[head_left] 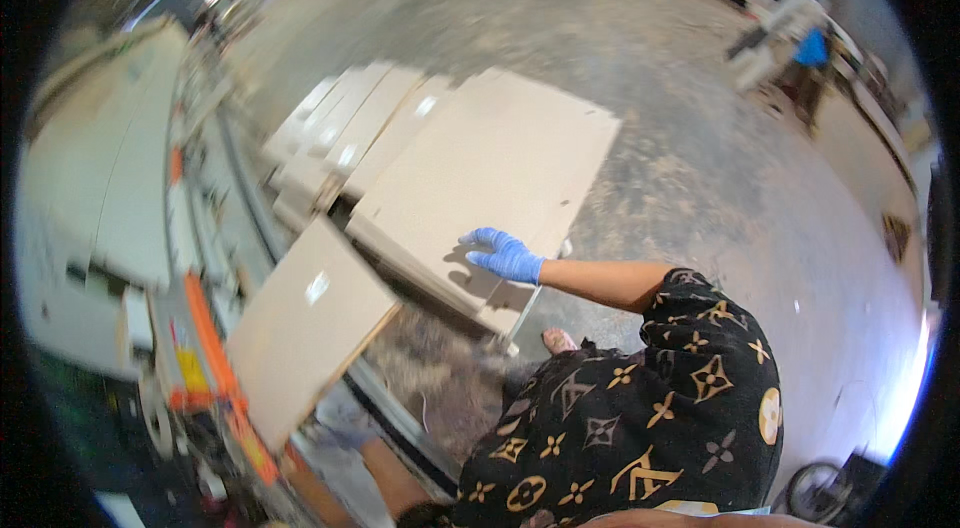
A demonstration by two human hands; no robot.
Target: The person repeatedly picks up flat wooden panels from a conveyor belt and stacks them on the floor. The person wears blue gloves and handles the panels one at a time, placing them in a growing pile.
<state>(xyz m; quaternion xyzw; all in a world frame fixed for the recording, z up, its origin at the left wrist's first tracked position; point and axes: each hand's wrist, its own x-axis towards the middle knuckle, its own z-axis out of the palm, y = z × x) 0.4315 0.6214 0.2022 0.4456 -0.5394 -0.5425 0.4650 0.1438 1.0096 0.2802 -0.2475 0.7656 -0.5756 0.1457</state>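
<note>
My right hand [505, 256], in a blue glove, is just over the near part of a stack of large beige panels [500, 153]. Its fingers are stretched and slightly apart, nothing is in them, and their shadow falls on the top panel. My left hand [342, 425], gloved and blurred, is at the lower edge of a smaller beige panel [310, 318] bearing a white label. Its fingers are partly hidden, so I cannot tell whether they grip that edge. This panel lies between the stack and an orange and grey machine rail [210, 348].
Beyond the large stack are narrower beige boards [355, 108] with white labels. A long pale machine table [110, 178] runs along the left. Concrete floor [720, 178] spreads to the right, with boards and clutter at the far right. A wheel [818, 490] shows at lower right.
</note>
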